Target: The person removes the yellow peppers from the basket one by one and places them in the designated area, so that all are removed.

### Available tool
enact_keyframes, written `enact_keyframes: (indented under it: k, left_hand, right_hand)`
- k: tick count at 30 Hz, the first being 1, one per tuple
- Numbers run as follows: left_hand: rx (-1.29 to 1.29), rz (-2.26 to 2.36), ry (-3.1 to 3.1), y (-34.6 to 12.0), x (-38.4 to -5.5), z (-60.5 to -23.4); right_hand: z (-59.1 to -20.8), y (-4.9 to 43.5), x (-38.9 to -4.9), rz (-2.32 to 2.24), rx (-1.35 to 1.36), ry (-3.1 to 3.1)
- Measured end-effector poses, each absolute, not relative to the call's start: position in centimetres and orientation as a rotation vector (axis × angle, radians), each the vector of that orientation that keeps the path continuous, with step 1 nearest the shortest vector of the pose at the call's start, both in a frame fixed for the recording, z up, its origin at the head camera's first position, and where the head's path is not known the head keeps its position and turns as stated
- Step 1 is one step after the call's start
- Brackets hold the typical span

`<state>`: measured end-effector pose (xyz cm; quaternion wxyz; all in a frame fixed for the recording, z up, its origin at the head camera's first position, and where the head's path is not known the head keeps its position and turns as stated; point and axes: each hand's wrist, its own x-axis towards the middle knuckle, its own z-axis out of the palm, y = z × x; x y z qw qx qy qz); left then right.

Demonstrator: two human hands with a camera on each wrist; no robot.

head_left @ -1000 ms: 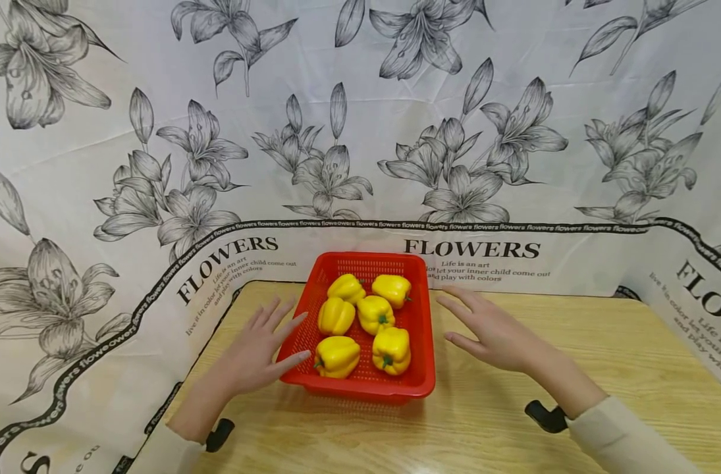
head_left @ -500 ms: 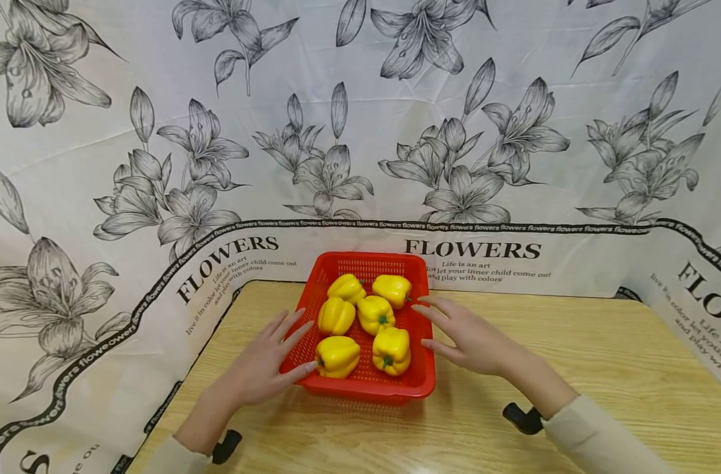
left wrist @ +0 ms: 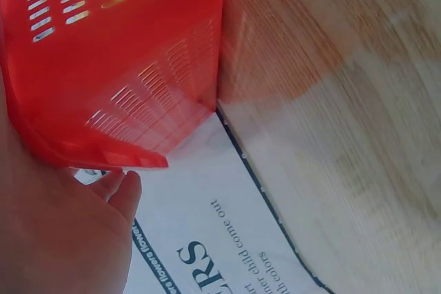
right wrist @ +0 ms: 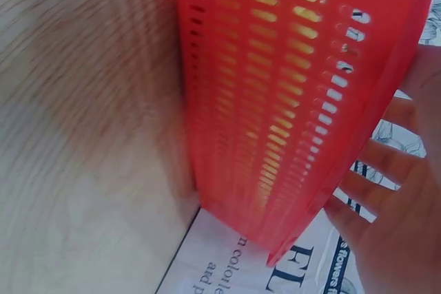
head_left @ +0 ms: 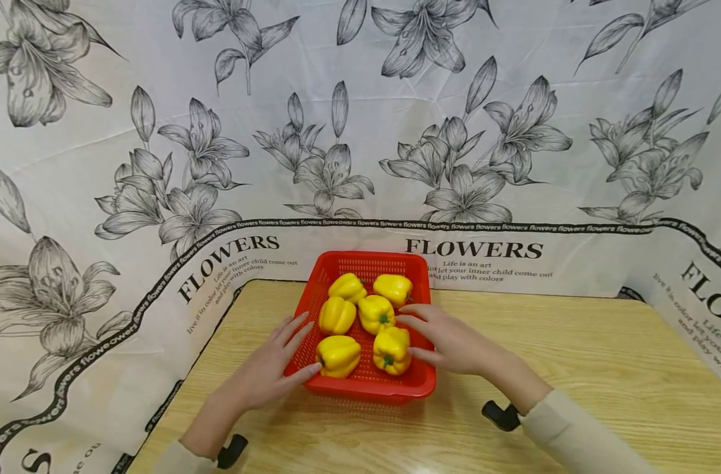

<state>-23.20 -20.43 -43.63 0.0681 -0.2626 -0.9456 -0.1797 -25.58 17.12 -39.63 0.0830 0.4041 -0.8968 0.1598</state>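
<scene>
A red plastic basket (head_left: pixel 366 390) with slotted walls stands on the table and holds several yellow bell peppers. Over its left rim reach the relaxed fingers of my left hand (head_left: pixel 261 374), the thumb overlapping the edge of the front-left pepper (head_left: pixel 340 356). My right hand (head_left: pixel 453 341) extends across the opposite rim, fingers spread and slightly bent. Its thumb tip is right at the front-right pepper (head_left: pixel 392 352), its other fingertips close to the middle pepper (head_left: pixel 376 314). In the wrist views, the basket's outer wall (right wrist: pixel 386 25) hides part of the fingers.
The basket sits on a light wood-grain table (head_left: pixel 573 368). A white cloth (head_left: pixel 360 131) printed with lilies and lettering hangs behind and along both sides. Two more peppers lie at the back, including the back-right pepper (head_left: pixel 392 290). Black straps (head_left: pixel 501 416) are at the wrists.
My right hand has moved left from beside the basket to over its rim, near the peppers. My left hand has shifted slightly right. The basket and peppers stay put.
</scene>
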Motion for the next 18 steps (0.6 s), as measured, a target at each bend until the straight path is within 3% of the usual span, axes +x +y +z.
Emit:
enact_keyframes:
  k: [18]
  left_hand:
    - [-0.647,-0.595,-2.905,-20.0,-22.9,-43.7]
  right_hand:
    - [-39.2,14.2,-26.6,0.507,1.218,-2.958]
